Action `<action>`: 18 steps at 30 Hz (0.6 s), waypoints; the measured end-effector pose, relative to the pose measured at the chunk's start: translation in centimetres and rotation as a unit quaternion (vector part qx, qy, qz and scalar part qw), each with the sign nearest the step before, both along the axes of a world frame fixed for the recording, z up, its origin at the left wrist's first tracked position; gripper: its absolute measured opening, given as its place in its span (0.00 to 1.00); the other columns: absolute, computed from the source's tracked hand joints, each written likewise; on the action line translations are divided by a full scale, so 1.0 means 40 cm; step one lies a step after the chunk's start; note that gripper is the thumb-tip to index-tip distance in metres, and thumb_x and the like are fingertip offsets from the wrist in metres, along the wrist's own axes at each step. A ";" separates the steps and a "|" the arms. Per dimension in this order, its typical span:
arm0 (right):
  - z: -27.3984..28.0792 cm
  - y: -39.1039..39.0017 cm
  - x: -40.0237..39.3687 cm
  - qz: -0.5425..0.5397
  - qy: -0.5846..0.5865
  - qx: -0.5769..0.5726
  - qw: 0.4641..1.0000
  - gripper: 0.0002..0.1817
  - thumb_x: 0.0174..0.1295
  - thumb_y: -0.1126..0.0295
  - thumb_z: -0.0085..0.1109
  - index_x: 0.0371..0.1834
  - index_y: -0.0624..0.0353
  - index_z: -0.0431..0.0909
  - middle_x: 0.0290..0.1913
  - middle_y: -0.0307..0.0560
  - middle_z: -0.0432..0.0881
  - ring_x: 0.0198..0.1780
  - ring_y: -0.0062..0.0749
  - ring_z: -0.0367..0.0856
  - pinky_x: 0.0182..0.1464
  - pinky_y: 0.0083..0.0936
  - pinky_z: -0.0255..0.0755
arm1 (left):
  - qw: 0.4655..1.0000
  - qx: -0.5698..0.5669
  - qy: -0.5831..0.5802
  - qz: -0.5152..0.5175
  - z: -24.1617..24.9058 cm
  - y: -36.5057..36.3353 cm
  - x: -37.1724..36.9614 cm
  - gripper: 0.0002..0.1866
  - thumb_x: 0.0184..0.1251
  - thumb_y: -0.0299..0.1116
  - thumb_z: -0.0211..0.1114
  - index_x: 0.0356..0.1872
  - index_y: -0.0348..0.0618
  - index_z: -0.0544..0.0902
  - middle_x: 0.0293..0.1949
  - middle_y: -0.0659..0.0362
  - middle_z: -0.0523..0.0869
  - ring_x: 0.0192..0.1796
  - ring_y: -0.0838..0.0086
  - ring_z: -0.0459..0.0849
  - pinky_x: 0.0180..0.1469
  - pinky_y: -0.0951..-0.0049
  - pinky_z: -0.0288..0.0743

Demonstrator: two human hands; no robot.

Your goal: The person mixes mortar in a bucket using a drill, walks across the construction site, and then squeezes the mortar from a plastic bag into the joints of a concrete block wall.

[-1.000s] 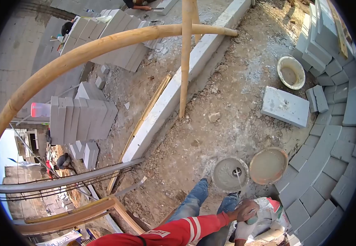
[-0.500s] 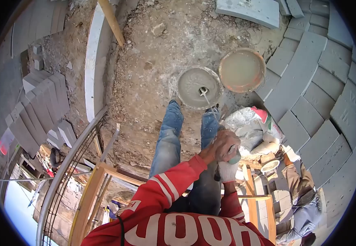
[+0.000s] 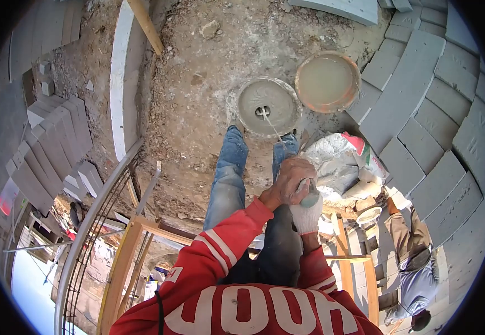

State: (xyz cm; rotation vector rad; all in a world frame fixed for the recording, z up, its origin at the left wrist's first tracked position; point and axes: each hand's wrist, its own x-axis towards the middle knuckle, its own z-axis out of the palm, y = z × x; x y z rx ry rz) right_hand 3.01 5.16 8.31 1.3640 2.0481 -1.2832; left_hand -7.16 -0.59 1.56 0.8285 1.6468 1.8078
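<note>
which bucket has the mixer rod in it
The left bucket: the mixer rod runs down into its grey mix. The orange-rimmed bucket beside it has none.

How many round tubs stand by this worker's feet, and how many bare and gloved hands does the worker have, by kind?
Tub of thick grey mix: 1
Tub of watery-looking liquid: 1
Bare left hand: 1
Gloved right hand: 1
Total: 4

Bright daylight; the ground (image 3: 186, 128) is softly lit, while the sack (image 3: 331, 151) and glove (image 3: 308, 219) glare nearly white. The wide lens bows the rail (image 3: 77, 240) at lower left and blackens the corners; detail near the rim looks soft, possibly from the optics.
</note>
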 end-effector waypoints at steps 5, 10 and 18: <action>0.009 -0.004 -0.004 0.002 0.026 0.011 1.000 0.16 0.53 0.68 0.71 0.42 0.64 0.79 0.36 0.51 0.85 0.37 0.39 0.85 0.40 0.32 0.76 | 0.999 -0.036 0.024 0.002 0.021 -0.004 -0.006 0.10 0.62 0.28 0.56 0.43 0.39 0.79 0.39 0.46 0.84 0.41 0.51 0.82 0.48 0.53 0.74; 0.009 -0.011 -0.017 -0.026 0.030 -0.004 0.999 0.17 0.53 0.68 0.71 0.43 0.64 0.78 0.35 0.50 0.84 0.37 0.38 0.85 0.41 0.32 0.76 | 0.997 -0.018 -0.027 -0.077 0.003 -0.015 -0.023 0.10 0.60 0.27 0.56 0.43 0.39 0.79 0.41 0.47 0.84 0.44 0.53 0.82 0.51 0.55 0.73; -0.011 0.024 0.031 0.106 -0.050 0.010 0.993 0.21 0.55 0.69 0.66 0.50 0.64 0.75 0.42 0.53 0.83 0.43 0.45 0.82 0.44 0.36 0.74 | 1.000 -0.007 0.007 0.020 0.002 0.026 0.015 0.12 0.59 0.25 0.57 0.45 0.39 0.78 0.41 0.50 0.82 0.43 0.52 0.80 0.50 0.55 0.72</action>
